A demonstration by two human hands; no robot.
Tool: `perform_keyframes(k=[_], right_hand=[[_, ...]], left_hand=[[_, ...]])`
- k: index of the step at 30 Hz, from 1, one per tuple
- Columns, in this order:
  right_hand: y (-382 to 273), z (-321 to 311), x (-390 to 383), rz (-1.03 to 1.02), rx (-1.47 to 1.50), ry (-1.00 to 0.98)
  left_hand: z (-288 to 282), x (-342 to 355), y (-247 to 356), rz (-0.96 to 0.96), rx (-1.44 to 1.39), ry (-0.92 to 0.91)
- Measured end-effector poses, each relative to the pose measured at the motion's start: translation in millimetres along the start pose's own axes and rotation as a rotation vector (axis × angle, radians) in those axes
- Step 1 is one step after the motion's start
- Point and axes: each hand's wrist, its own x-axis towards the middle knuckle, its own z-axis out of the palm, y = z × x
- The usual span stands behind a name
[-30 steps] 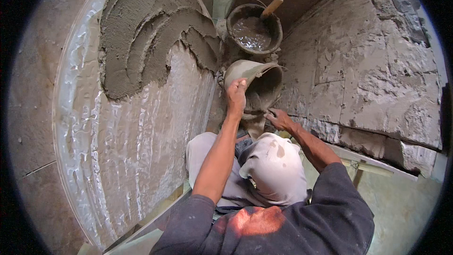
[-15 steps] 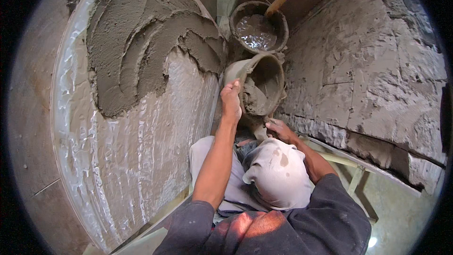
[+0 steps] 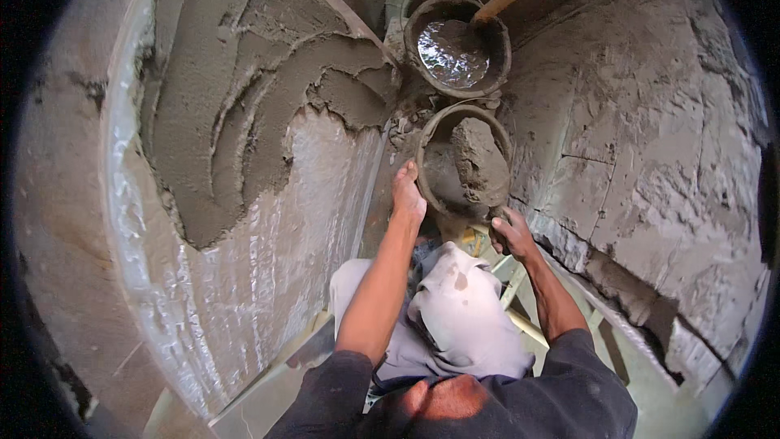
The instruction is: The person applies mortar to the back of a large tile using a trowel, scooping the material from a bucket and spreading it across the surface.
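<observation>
My left hand [image 3: 408, 193] is closed on the left rim of a mortar-smeared bucket [image 3: 431, 134]. In the bucket's mouth a thick lump of grey mortar [image 3: 479, 161] lies on what looks like a trowel, its blade hidden under the load. My right hand [image 3: 513, 234] is closed around the trowel's handle at the bucket's near right edge. Left of the bucket, a wet layer of mortar [image 3: 264, 106] with curved trowel marks covers the upper part of a glossy, ridged panel [image 3: 260, 236].
Just beyond stands a second bucket [image 3: 412, 32] with shiny liquid and a wooden-handled tool [image 3: 496, 6] leaning in it. A mortar-covered surface [image 3: 626, 146] with cracks and a broken lower edge rises on the right. My knee in pale cloth [image 3: 459, 297] sits close below the bucket.
The bucket has tipped from its leftward lean to face up more. The mortar lump has risen toward the bucket's mouth on the trowel, and my right hand has shifted right.
</observation>
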Motion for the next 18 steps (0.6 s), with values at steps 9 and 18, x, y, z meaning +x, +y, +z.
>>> perform_keyframes(k=[9,18], right_hand=[[-69.0,37.5,-43.8,0.144,-0.013,-0.02],[-56.3,134.2,-14.5,-0.099,-0.28,0.065]], left_hand=[[-10.5,-125.5,58.8,0.028,1.206,0.293],[-40.6,-419.6,108.4,-0.21,1.46,0.322]])
